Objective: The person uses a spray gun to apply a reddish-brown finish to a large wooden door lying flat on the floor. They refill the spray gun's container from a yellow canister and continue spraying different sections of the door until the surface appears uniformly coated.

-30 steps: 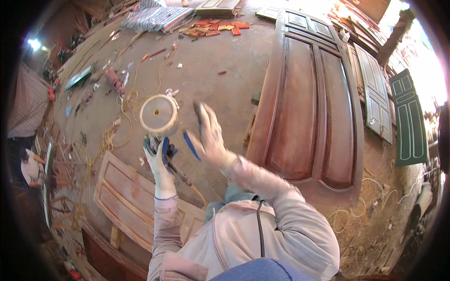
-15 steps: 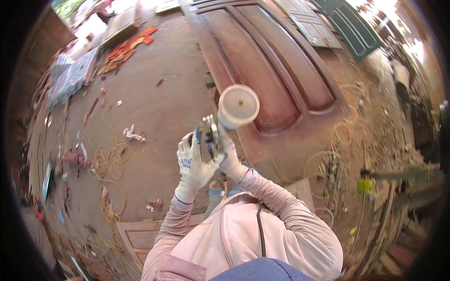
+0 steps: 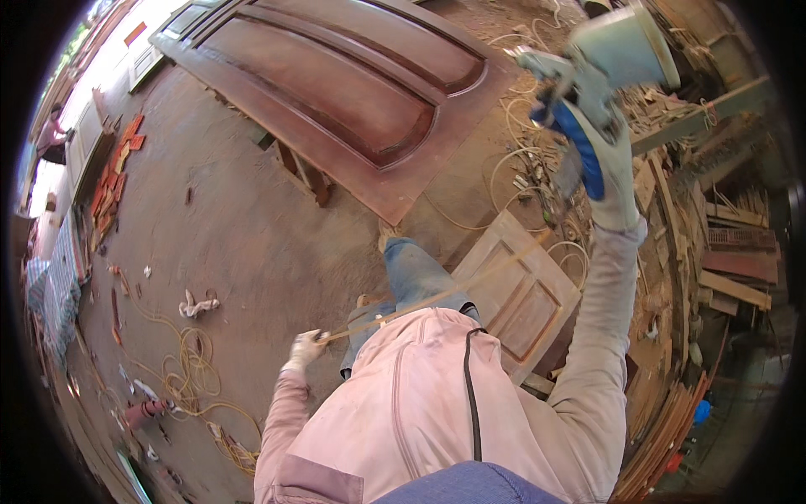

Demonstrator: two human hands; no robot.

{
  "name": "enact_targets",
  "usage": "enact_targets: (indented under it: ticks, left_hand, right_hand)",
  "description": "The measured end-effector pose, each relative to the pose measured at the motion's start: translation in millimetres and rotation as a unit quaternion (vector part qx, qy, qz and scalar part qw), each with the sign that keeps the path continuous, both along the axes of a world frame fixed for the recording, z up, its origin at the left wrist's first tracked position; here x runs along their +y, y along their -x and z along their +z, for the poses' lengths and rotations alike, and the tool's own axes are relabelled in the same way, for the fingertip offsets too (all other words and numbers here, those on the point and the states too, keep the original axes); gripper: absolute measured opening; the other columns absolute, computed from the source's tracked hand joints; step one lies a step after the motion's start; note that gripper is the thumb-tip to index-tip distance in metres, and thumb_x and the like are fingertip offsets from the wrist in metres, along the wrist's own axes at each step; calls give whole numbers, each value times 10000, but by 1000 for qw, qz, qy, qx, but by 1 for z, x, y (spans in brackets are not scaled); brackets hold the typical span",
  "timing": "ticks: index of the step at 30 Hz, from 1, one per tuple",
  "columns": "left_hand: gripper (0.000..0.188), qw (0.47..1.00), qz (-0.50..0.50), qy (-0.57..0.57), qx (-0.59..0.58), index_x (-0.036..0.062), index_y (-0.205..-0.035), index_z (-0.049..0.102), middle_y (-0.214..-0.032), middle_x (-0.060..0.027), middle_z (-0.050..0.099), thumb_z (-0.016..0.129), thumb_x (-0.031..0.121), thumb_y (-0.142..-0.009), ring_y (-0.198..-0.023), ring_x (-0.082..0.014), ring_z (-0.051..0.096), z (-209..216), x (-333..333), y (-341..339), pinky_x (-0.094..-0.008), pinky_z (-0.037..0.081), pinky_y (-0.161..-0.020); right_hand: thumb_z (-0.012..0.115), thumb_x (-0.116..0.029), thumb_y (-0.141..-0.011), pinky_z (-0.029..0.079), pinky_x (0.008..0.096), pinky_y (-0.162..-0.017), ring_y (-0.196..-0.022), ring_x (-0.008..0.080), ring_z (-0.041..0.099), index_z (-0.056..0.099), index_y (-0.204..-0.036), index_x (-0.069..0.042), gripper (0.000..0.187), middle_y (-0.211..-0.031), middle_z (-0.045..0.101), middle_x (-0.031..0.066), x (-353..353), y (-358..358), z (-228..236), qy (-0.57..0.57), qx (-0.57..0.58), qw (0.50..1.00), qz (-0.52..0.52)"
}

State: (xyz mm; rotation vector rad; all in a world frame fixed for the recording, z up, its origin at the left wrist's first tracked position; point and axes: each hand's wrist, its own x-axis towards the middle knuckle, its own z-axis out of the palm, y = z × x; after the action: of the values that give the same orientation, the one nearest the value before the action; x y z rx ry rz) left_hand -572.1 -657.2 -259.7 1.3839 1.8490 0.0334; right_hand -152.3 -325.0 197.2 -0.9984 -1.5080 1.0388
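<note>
My right hand [image 3: 611, 164], in a white glove with blue palm, is raised at the upper right and wrapped round the handle of a spray gun [image 3: 588, 88]. A pale paint cup [image 3: 630, 49] sits on the gun, tilted on its side. My left hand [image 3: 304, 349], gloved and low at the left, grips a thin yellowish air hose [image 3: 420, 301] that stretches across my front to the right. A glossy reddish-brown wooden door [image 3: 336, 80] lies ahead of me, raised on a wooden support [image 3: 304, 172].
A smaller panelled door [image 3: 516, 290] leans by my right leg. Coiled yellow hose [image 3: 191, 370] and a crumpled white rag [image 3: 198, 305] lie on the left floor. Scrap wood [image 3: 739, 244] is piled at the right. Far left, a person [image 3: 52, 139] is near other doors.
My hands have moved apart: the right swung up and right with the spray gun, the left dropped and now holds the hose. The view has turned to the right.
</note>
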Motion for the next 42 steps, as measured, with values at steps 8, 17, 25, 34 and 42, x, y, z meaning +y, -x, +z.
enact_targets:
  ticks: [8,17,25,34,42]
  left_hand:
    - [216,996,47,66,-28,35,-889,697,-725,-161,678,649,242,-922,-681,-333,670,314,74,60,-426,514,-635]
    - [318,964,-103,-240,-58,20,-1003,671,-930,-191,707,660,325,-915,-945,-384,668,180,113,-84,-477,529,-801]
    - [330,991,-20,-108,-70,43,-1006,670,-953,-202,704,580,357,-962,-940,-400,664,146,140,-166,-496,518,-815]
    - [209,988,-33,-113,-100,55,-937,649,-942,-192,700,608,259,-925,-953,-386,652,141,169,-198,-460,511,-794]
    - [452,696,76,24,-714,50,-1367,567,-1320,-82,608,688,162,-945,-1196,-135,569,233,246,-267,-307,494,-989]
  right_hand:
    - [636,-30,-953,551,288,-861,-971,155,684,551,-1328,20,388,-1106,697,93,-101,-64,-68,161,-71,970,-165]
    - [559,65,-936,501,305,-972,-1108,168,623,453,-1451,19,527,-1231,652,128,-79,-77,-103,97,-37,993,47]
    - [609,12,-938,534,269,-852,-927,129,653,490,-1432,29,508,-1109,689,108,-42,-91,-109,256,-24,956,139]
    - [632,-36,-955,529,277,-814,-890,133,663,584,-1292,36,349,-1025,702,89,-4,-111,-120,254,-64,963,55]
    - [651,-97,-958,532,286,-810,-875,160,692,598,-1267,39,342,-998,717,111,-14,-87,-113,245,-2,969,33]
